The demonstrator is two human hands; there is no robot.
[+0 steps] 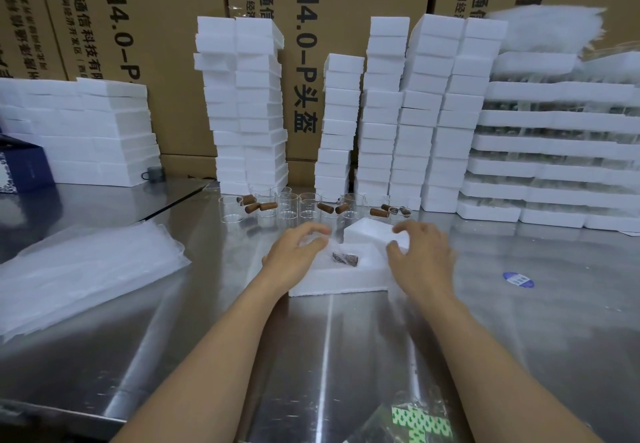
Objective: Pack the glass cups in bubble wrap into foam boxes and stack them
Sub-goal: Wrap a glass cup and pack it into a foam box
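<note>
An open white foam box (337,283) lies on the steel table in front of me. Inside it rests a bubble-wrapped glass cup, its brown handle (345,257) showing through the wrap. My left hand (294,255) sits on the box's left side, fingers curled over the wrap at the cup's left end. My right hand (420,252) hovers at the box's right side, fingers bent beside a foam lid (370,233) that stands tilted behind the box. Several bare glass cups (289,205) with brown handles stand in a row further back.
Tall stacks of foam boxes (381,113) line the back, with more at the left (86,131) and foam trays (554,152) at the right. A pile of bubble-wrap sheets (79,269) lies at the left. Cardboard cartons (166,27) form the wall behind.
</note>
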